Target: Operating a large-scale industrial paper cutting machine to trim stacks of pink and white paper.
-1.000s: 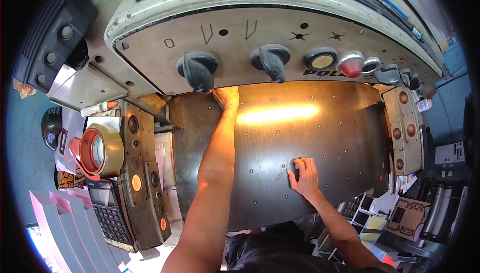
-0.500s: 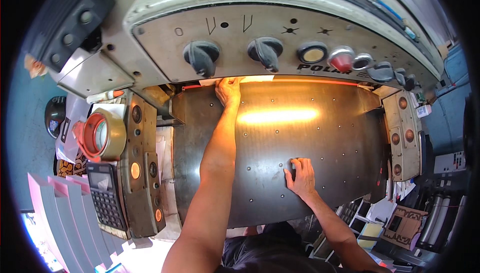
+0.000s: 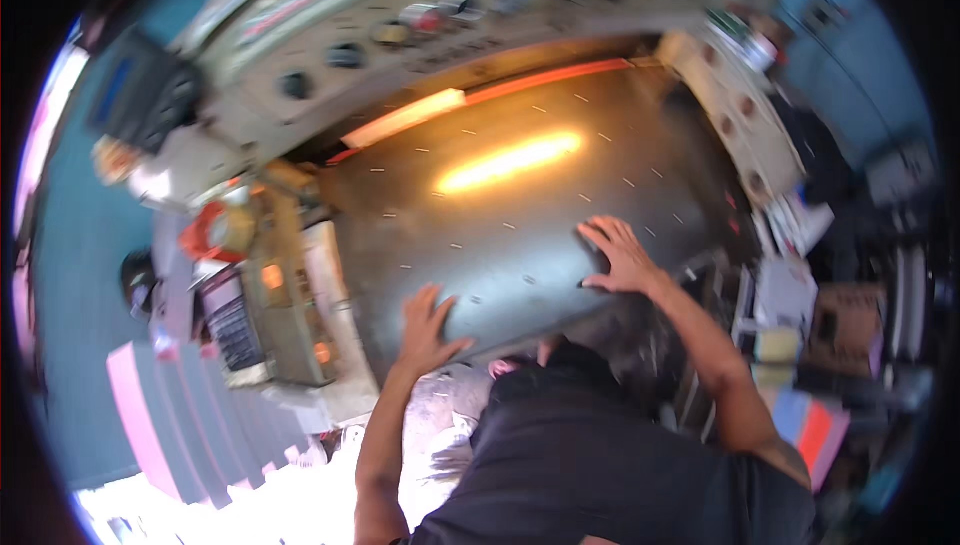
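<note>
My left hand (image 3: 428,333) is over the near left edge of a dark metal machine table (image 3: 500,230), its fingers spread and holding nothing. Farther right, my right hand (image 3: 625,258) is over the table's near right part, thumb and fingers apart, also with nothing in it. Whether either hand touches the metal is hard to tell through the blur. At the back of the table, a pale strip that looks like paper (image 3: 405,117) lies under the front panel. An orange-red bar (image 3: 545,81) runs beside it. Lamp light reflects brightly off the table.
Across the back runs a machine panel (image 3: 530,20) with knobs and buttons. To the left are tape rolls (image 3: 215,232), a calculator (image 3: 232,320) and pink-edged grey stacks (image 3: 185,420). A side console (image 3: 735,110) and a cardboard box (image 3: 848,327) are on the right.
My left hand has drawn back from the paper strip to the table's near edge and spread its fingers. My right hand has opened wider. The whole view has tilted and shifted.
</note>
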A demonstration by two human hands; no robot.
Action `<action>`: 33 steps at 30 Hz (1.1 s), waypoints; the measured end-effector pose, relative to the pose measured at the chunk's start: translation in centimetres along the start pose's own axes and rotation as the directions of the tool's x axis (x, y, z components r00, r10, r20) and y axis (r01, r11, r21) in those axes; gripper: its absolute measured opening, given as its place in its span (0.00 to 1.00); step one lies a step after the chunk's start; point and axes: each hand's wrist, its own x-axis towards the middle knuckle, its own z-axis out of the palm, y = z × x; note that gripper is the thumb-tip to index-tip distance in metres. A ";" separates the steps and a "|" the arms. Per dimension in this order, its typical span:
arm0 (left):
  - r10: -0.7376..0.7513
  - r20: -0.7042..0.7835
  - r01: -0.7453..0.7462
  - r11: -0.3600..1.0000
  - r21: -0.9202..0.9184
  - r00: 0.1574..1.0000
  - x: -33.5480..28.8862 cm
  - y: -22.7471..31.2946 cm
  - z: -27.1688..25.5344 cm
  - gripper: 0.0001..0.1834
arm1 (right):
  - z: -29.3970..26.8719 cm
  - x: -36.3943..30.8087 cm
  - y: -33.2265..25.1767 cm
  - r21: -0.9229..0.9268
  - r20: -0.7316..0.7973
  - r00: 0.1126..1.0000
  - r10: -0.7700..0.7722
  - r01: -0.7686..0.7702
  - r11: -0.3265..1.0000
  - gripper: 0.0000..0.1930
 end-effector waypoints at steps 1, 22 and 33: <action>-0.071 0.073 0.067 0.996 0.060 0.995 -3.6 1.0 -0.2 0.50 | -1.6 -2.8 1.7 -0.079 0.066 0.996 0.057 -0.052 0.996 0.54; -0.351 0.208 0.249 0.883 0.397 0.913 -9.0 1.8 1.6 0.62 | -5.6 -15.6 11.8 -0.533 0.110 0.945 0.309 -0.206 0.820 0.57; -0.350 0.220 0.214 0.854 0.473 0.911 -9.3 1.4 1.9 0.63 | -4.9 -15.6 11.7 -0.510 0.091 0.913 0.397 -0.299 0.807 0.57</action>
